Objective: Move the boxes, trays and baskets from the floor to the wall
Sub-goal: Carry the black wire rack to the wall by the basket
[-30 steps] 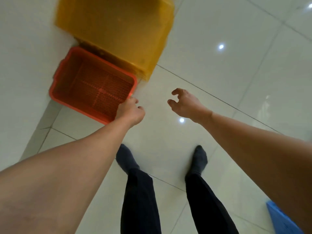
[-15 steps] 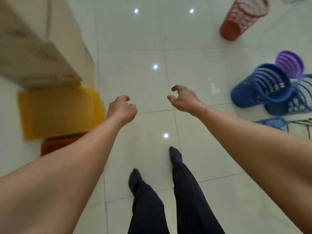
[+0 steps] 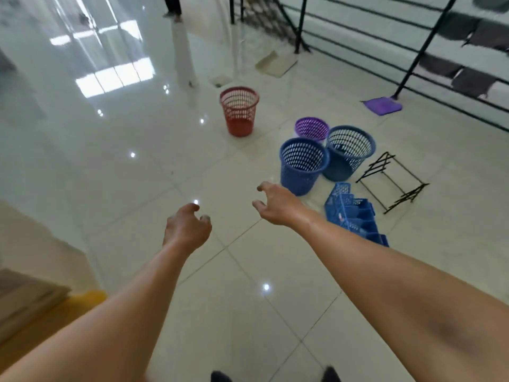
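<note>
Glossy white tiled floor (image 3: 137,161)

Bright daylight glares off the glossy floor (image 3: 115,150) beyond the red basket (image 3: 239,111), window reflections washed out. Motion blur smears everything near it; the edges bend.

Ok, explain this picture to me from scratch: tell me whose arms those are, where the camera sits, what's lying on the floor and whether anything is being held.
There is no machine here: a person wears one wide-angle camera on the head, looking forward and down. The two bare arms are that person's. The left hand and right hand are both open and empty. On the tiled floor stand a red basket, a purple basket and two blue baskets. A blue tray and a black wire rack lie beside them.
</note>
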